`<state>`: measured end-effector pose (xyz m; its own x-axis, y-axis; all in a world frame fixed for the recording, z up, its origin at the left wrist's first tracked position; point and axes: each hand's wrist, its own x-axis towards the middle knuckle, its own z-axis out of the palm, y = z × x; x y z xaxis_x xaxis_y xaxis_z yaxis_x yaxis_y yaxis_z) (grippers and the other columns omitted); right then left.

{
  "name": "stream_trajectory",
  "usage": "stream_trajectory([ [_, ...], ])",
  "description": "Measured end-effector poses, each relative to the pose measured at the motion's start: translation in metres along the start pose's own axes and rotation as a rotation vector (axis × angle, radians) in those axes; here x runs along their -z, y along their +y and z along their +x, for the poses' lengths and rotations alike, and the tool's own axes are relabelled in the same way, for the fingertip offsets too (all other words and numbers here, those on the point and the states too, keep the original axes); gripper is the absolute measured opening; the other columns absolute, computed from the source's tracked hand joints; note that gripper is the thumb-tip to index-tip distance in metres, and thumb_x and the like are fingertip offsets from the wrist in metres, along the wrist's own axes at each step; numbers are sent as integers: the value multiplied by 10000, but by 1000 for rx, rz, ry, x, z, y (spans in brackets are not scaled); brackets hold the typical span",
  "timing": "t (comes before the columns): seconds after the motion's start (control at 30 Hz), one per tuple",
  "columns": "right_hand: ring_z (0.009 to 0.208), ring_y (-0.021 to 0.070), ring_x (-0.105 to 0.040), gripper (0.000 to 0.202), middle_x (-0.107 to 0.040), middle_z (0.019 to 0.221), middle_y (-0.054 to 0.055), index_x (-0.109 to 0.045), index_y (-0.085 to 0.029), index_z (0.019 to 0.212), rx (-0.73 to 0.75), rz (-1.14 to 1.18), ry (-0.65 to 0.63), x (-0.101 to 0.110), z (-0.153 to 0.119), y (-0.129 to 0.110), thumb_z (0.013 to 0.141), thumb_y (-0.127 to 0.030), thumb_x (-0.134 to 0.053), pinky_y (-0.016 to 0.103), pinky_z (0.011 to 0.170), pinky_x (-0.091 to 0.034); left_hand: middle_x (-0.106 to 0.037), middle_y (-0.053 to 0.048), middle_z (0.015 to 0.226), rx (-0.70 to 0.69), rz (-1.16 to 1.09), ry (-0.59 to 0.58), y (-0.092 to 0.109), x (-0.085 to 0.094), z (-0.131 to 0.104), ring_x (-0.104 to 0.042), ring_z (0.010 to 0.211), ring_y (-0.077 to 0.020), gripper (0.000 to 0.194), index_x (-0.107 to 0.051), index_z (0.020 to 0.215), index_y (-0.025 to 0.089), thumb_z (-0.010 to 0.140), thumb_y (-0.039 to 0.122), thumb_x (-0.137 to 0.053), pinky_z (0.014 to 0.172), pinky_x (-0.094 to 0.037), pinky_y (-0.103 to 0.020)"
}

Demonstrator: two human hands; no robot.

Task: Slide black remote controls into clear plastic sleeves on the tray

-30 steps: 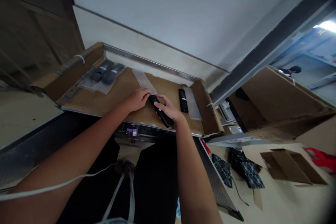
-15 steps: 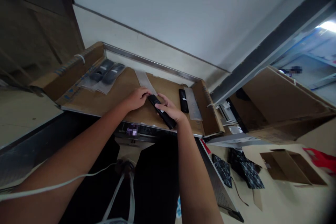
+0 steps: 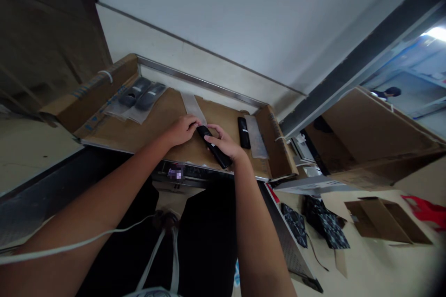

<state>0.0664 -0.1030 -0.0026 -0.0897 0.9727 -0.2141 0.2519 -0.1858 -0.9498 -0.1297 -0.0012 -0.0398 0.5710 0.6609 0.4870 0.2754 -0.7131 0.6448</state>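
Through the head camera, my only view, I look down at two bare hands over a shallow tray lined with cardboard (image 3: 158, 134). The black remote (image 3: 222, 159) lies slantwise between them, its near end by the tray's front edge; I cannot tell whether it rests on the cardboard.

The right hand (image 3: 226, 145) is clamped around the remote, thumb on the upper face and index finger reaching toward the far end; the other fingers are mostly hidden beneath. I judge this grip steadies the remote and leaves its far end free for the other hand.

The left hand (image 3: 181, 131) has its fingers curled, tips gathered at that far end. I cannot tell whether they pinch the remote or the pale, flat sleeve (image 3: 193, 107) that lies just beyond, its lower end by the fingertips.

To the right, a second remote (image 3: 244, 133) lies beside another sleeve (image 3: 257, 137), probably set side by side for easy reach. At the tray's far left, two dark devices in clear bags (image 3: 150, 96) lie together, apart from the bare ones, perhaps so the two kinds do not mix.
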Motion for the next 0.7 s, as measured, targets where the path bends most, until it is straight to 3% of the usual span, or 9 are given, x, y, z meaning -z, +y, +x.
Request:
stream_trajectory([
  [0.23, 604, 151, -626, 831, -640, 706, -46, -378, -273, 1519, 20, -28, -51, 3, -3, -2, 808, -462, -765, 226, 543, -475, -719, -78, 999, -18, 0, -9, -2, 0, 1, -656, 956, -213, 252, -693, 959, 179, 928, 206, -444, 900, -510, -370],
  [0.4, 610, 132, -611, 697, -639, 737, -41, -492, -267, 1434, 39, -40, -25, 3, 0, 1, 814, -450, -753, 211, 533, -454, -721, -70, 997, 17, -15, -27, -2, 1, 0, -656, 962, -218, 240, -686, 964, 190, 924, 213, -450, 906, -508, -377],
  [0.7, 597, 126, -589, 635, -628, 708, -55, -547, -241, 1324, 35, -49, 71, -2, 1, -2, 775, -477, -763, 204, 530, -429, -717, -63, 1014, 21, -38, 14, 0, 0, 0, -655, 952, -208, 210, -668, 992, 188, 940, 235, -470, 883, -504, -359],
])
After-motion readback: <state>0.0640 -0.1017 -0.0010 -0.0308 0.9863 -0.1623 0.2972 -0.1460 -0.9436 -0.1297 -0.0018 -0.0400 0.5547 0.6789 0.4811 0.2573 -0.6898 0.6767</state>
